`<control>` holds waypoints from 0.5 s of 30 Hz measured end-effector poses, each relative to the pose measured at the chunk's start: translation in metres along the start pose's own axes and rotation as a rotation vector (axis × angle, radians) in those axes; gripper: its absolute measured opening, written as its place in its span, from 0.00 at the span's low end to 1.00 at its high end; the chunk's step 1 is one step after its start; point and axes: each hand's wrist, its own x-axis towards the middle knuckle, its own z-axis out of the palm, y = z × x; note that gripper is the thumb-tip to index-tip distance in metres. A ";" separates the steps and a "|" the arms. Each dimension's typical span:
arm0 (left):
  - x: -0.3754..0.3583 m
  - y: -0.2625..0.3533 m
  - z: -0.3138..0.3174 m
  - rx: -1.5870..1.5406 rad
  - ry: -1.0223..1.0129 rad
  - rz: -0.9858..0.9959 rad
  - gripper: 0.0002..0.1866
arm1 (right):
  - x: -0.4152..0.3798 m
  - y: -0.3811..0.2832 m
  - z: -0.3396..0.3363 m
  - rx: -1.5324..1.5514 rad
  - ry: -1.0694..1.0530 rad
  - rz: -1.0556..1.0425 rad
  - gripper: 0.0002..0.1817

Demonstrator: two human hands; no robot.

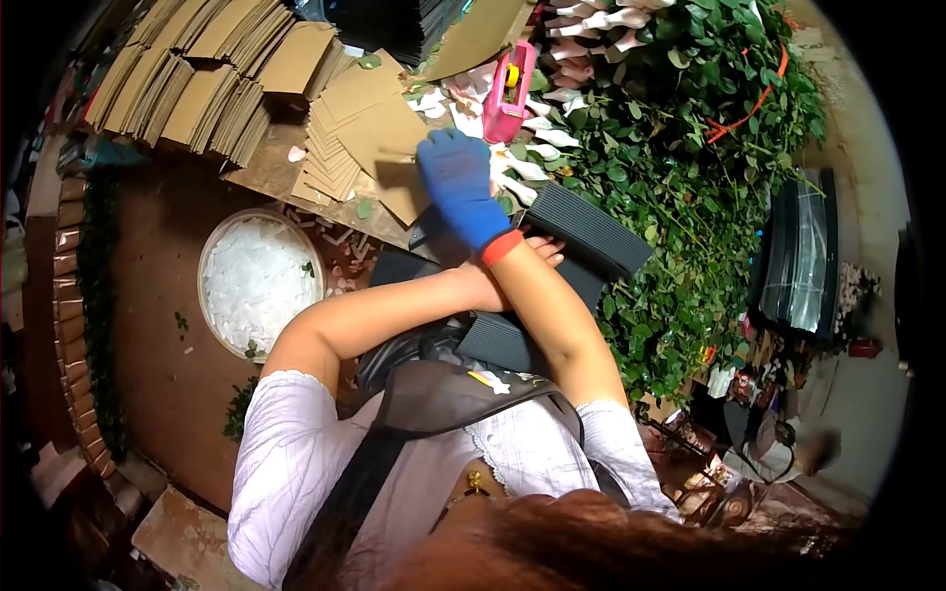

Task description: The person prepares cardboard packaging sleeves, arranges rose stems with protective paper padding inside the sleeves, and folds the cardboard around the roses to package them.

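My right hand (pixel 458 187), in a blue glove with a red cuff, reaches across my body. It closes on a brown card sheet (pixel 394 133) at the edge of a fanned stack. My right forearm crosses over my left wrist. My bare left hand (pixel 540 254) is mostly hidden under that forearm. Only its fingertips show, lying on a dark corrugated sheet (pixel 591 231). Its grip cannot be made out. More dark corrugated sheets (pixel 498 340) lie just in front of my chest.
Stacks of brown card (pixel 197 89) fill the far left. A pink tape dispenser (pixel 509 89) lies beyond the glove. A round white basket of pale petals (pixel 258 281) sits left. Leafy green stems (pixel 690 197) cover the right, with white wrapped buds (pixel 591 30) beyond.
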 end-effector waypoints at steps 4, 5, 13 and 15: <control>0.000 -0.001 0.010 -0.109 0.124 0.002 0.33 | -0.003 0.014 -0.055 0.149 -0.001 0.113 0.11; 0.001 -0.002 0.009 -0.136 0.139 0.010 0.32 | -0.002 0.025 -0.057 0.177 0.022 0.139 0.12; 0.011 0.002 0.000 -0.360 -0.019 -0.145 0.23 | -0.140 0.064 -0.183 1.302 -0.204 0.609 0.15; 0.008 0.001 0.001 -0.174 0.104 0.003 0.24 | -0.178 0.078 -0.168 1.276 -0.407 0.842 0.17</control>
